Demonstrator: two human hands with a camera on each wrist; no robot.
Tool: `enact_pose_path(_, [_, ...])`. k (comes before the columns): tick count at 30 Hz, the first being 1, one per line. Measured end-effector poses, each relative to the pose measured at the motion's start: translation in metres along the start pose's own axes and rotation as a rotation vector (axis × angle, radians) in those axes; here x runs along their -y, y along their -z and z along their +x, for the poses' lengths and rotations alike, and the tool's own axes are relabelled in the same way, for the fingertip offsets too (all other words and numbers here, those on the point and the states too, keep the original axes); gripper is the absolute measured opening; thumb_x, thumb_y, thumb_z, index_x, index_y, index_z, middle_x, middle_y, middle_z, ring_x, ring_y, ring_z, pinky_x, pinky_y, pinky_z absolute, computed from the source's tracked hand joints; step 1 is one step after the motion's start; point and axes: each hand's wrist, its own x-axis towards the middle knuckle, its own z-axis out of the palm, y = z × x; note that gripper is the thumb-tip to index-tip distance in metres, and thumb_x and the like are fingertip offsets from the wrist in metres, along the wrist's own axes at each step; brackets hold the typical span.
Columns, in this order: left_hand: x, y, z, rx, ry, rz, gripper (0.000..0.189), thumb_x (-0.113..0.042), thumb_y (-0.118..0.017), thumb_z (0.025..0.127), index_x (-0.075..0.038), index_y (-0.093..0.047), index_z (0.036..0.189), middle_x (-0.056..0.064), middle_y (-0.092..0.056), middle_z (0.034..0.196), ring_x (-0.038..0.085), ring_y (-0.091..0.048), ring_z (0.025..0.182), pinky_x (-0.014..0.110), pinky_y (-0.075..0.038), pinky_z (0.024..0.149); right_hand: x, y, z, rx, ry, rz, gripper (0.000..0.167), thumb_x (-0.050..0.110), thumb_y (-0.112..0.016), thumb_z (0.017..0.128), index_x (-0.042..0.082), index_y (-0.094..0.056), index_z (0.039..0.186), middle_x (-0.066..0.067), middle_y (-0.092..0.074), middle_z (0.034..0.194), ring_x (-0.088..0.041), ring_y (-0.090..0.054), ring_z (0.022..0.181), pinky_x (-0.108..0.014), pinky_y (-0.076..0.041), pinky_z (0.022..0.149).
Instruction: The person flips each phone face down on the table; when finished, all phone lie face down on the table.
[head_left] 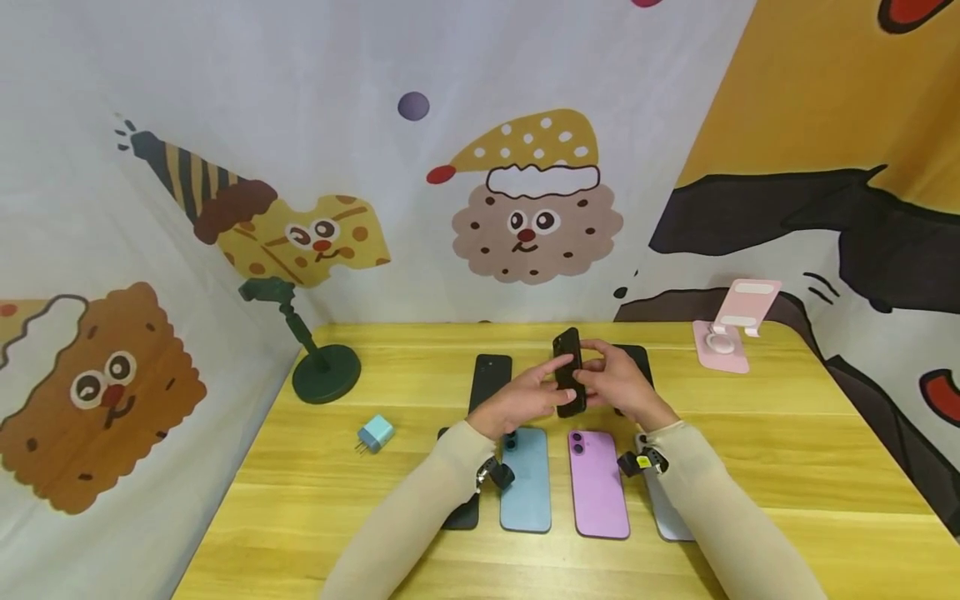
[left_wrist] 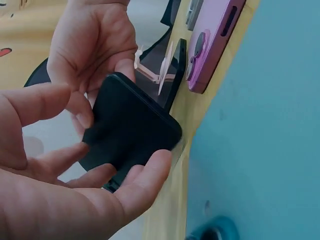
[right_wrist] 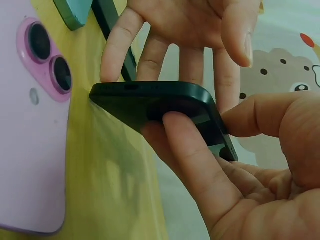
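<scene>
A black phone [head_left: 568, 342] is held up over the table between both hands. My right hand [head_left: 621, 385] pinches it by its edges, with fingers [right_wrist: 187, 150] against its glossy screen side and the thumb at its edge. My left hand [head_left: 521, 398] is spread at its dark back [left_wrist: 127, 125], fairly straight fingertips touching it and the thumb standing away. Below the hands lie a blue phone [head_left: 527, 492] and a lilac phone [head_left: 600, 487], both backs up. Another black phone [head_left: 491, 377] lies left of the hands, and a dark one [head_left: 637, 360] lies partly behind my right hand.
Partly under the forearms lie a black phone [head_left: 462, 514] and a pale grey phone [head_left: 672, 518]. A light blue charger plug [head_left: 376, 432] sits at left. A dark green stand [head_left: 326, 375] is at the back left, a pink folding stand [head_left: 722, 350] at the back right.
</scene>
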Motion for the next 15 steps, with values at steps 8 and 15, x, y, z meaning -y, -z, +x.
enact_pose_path(8, [0.005, 0.011, -0.004, -0.137, -0.048, -0.136, 0.072, -0.021, -0.070, 0.103, -0.022, -0.036, 0.166, 0.014, -0.037, 0.167, 0.032, -0.060, 0.136, 0.054, -0.054, 0.110, 0.011, 0.005, -0.012, -0.033, 0.061, 0.032, 0.071, 0.004, -0.065, 0.101, 0.009, -0.033, 0.164, -0.034, -0.062, 0.139, -0.033, -0.078, 0.091, -0.048, -0.067, 0.074])
enact_pose_path(15, [0.010, 0.013, -0.003, -0.144, -0.060, -0.278, 0.068, -0.013, -0.069, 0.101, -0.032, -0.043, 0.161, 0.016, -0.055, 0.145, 0.028, -0.067, 0.118, 0.049, -0.063, 0.094, 0.013, 0.002, -0.021, -0.005, 0.093, 0.116, 0.070, 0.000, -0.064, 0.101, 0.008, -0.034, 0.163, -0.035, -0.062, 0.136, -0.036, -0.077, 0.100, -0.055, -0.065, 0.078])
